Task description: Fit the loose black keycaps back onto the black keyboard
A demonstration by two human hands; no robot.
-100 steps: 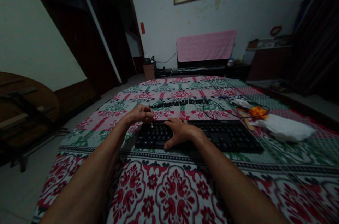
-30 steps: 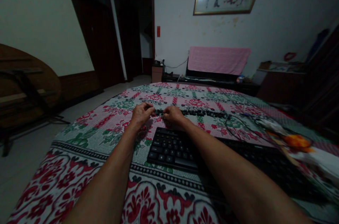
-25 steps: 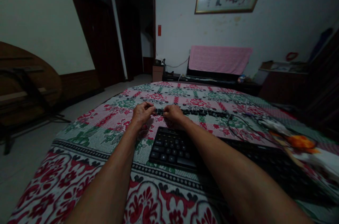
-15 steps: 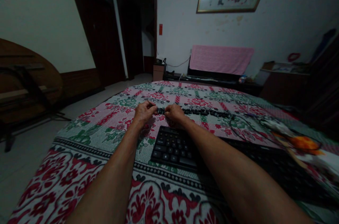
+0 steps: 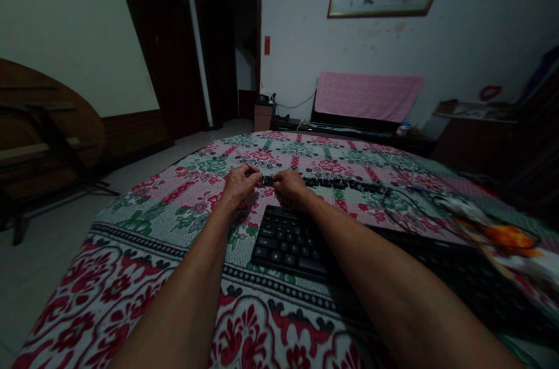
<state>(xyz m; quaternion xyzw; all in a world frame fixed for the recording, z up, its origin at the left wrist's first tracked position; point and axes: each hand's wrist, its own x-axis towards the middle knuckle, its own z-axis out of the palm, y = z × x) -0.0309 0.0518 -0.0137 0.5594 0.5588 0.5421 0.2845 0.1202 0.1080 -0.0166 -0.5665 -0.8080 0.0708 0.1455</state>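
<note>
Small black keycaps [image 5: 338, 184] form a long line across the flowered tablecloth [image 5: 174, 197], beyond the black keyboard [image 5: 283, 244]. At the left end of that line, my left hand [image 5: 241, 181] is closed, thumb and fingertips pinched at a small black keycap [image 5: 267, 181]. Just to its right is my right hand [image 5: 290, 184], palm down with the fingers curled closed at the same short stretch of the line. What lies under the right fingertips is mostly hidden. My right forearm passes over the keyboard and covers its middle.
Farther right, the dark keys [image 5: 463, 270] continue past my forearm. A thin black cable [image 5: 413, 206] curls near an orange item [image 5: 509, 236] and blurred white wrapping. A pink cloth [image 5: 369, 95] covers something by the back wall. A folded round tabletop [image 5: 48, 119] leans at left.
The view has shifted slightly, so everything sits a little farther right. Both hands stay at the left end of the keycap line, with hardly any change in their pose.
</note>
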